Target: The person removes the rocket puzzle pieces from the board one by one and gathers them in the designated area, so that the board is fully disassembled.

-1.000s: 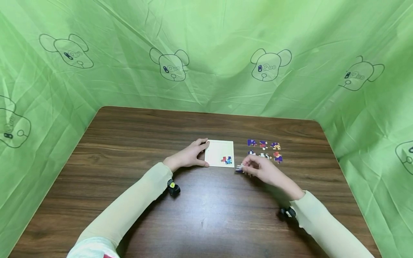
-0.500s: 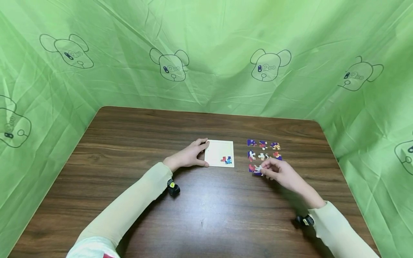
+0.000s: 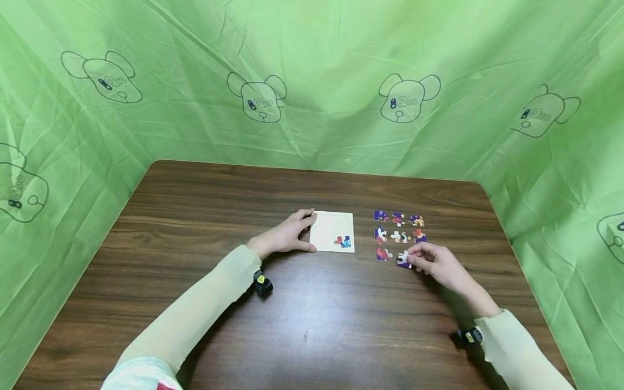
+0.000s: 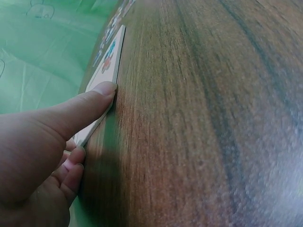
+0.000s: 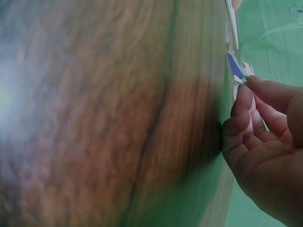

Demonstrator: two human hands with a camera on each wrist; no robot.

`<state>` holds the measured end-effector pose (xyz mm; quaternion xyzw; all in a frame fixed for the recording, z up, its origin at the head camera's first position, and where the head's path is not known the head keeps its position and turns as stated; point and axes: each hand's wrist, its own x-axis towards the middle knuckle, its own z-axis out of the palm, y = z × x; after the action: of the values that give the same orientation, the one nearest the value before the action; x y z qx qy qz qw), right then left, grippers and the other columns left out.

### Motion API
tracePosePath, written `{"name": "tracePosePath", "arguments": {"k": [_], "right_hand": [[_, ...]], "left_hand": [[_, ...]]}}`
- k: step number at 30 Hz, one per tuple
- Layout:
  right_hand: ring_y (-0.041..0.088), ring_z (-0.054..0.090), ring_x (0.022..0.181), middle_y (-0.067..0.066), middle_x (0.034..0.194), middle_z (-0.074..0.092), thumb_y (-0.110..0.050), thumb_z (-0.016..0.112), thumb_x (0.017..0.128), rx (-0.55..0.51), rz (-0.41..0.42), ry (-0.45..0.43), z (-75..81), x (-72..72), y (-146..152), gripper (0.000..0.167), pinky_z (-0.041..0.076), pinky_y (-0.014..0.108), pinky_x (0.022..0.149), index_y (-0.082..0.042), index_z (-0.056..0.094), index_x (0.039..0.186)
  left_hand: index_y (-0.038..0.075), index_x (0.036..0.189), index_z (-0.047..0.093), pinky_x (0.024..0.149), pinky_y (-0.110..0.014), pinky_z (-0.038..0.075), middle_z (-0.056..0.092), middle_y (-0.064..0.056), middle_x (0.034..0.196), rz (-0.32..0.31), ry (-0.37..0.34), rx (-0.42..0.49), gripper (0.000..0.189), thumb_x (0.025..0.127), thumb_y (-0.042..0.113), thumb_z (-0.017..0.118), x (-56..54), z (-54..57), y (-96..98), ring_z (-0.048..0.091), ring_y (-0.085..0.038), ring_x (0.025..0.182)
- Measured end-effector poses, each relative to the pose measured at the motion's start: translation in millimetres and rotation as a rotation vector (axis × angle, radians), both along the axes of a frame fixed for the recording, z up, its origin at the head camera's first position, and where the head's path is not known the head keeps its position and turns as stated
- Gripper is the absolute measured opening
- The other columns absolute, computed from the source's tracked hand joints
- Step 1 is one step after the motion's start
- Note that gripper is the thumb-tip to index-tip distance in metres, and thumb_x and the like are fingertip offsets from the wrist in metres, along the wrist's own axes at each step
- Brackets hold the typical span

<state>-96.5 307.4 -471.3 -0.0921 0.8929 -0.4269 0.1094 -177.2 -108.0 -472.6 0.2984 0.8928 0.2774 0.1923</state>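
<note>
My left hand (image 3: 288,234) grips the left side of a square white puzzle tray (image 3: 327,230), thumb at its near edge and fingers at the far corner. In the left wrist view the thumb lies along the tray's edge. Red and blue joined jigsaw pieces (image 3: 345,242) sit in the tray's near right corner. To the right, my right hand (image 3: 434,264) pinches a purple and white jigsaw piece (image 3: 403,259) between thumb and fingers, low over the table. In the right wrist view this piece (image 5: 235,67) is tilted. Left of it lies a red and purple piece (image 3: 383,254).
Two rows of loose jigsaw pieces lie beyond the right hand, including a purple one (image 3: 380,216) and a white one (image 3: 401,236). The brown wooden table (image 3: 302,325) has green cloth (image 3: 331,130) hanging behind it and at both sides.
My right hand has moved right from beside the tray, carrying the purple and white piece past the red one, which now shows in full. The left hand keeps its hold on the tray.
</note>
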Motion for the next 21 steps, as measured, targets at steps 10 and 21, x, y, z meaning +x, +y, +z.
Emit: {"name": "tracePosePath", "arguments": {"k": [10,21], "right_hand": [[0.007,0.062,0.07,0.009,0.09,0.071,-0.01,0.074,0.097,0.031,-0.017,0.033,-1.1,-5.6,3.4,0.019,0.051,0.024,0.061,0.001,0.07,0.112],[0.006,0.06,0.068,0.008,0.09,0.072,-0.011,0.072,0.099,0.108,-0.028,0.045,-0.6,-8.8,2.0,0.018,0.049,0.025,0.059,0.0,0.071,0.112]], "left_hand": [[-0.003,0.162,0.025,0.125,-0.047,0.025,0.018,-0.021,0.171,-0.003,0.011,0.011,0.098,0.092,0.035,0.081,-1.2,-2.1,0.1,0.019,-0.038,0.156],[-0.003,0.162,0.024,0.125,-0.048,0.025,0.018,-0.021,0.171,-0.005,0.002,0.011,0.097,0.093,0.034,0.08,-0.5,0.0,0.3,0.019,-0.039,0.156]]}}
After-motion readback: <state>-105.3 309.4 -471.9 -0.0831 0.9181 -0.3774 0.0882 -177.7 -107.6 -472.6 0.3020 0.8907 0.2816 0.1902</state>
